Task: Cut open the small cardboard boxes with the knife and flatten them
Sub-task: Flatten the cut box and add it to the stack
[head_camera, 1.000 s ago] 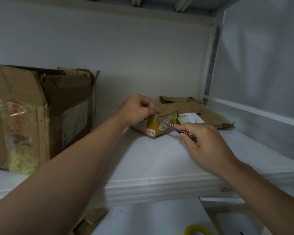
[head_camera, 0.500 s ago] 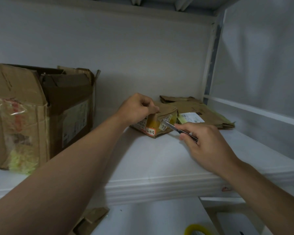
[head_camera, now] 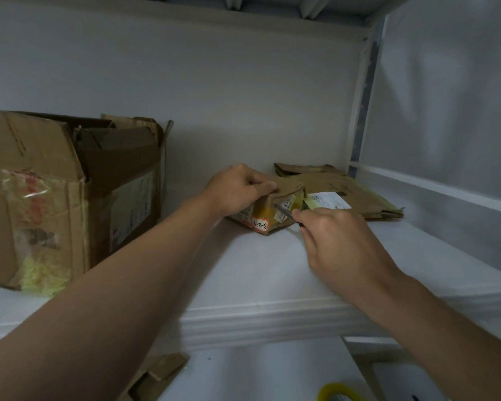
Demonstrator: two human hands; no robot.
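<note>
- Counted on the white shelf [head_camera: 243, 273]: one small cardboard box [head_camera: 264, 212], one knife [head_camera: 285, 213], one large open carton [head_camera: 70, 195], and one pile of flattened cardboard [head_camera: 362, 188] whose number of pieces could not be told. Two hands were in view.
- The small box lay well to the right of the large carton on the same shelf. The flattened pile lay farther right of the carton, just behind the small box and touching it.
- The box sat between the two hands. The left hand [head_camera: 239, 188] was at its upper left, fingers curled and pinching the top flap. The right hand [head_camera: 340, 244] was at its near right, fingers closed round the knife handle.
- The blade pointed up and left, with its tip against the box's right face.
- The small box was brown, creased and partly collapsed. It had a yellow patch on its near face, a small white label with handwritten figures at its lower corner, and pale stickers on its right face.
- Below the shelf, to the carton's lower right, were one cardboard scrap [head_camera: 156, 374] and one yellow tape roll [head_camera: 340, 392].
</note>
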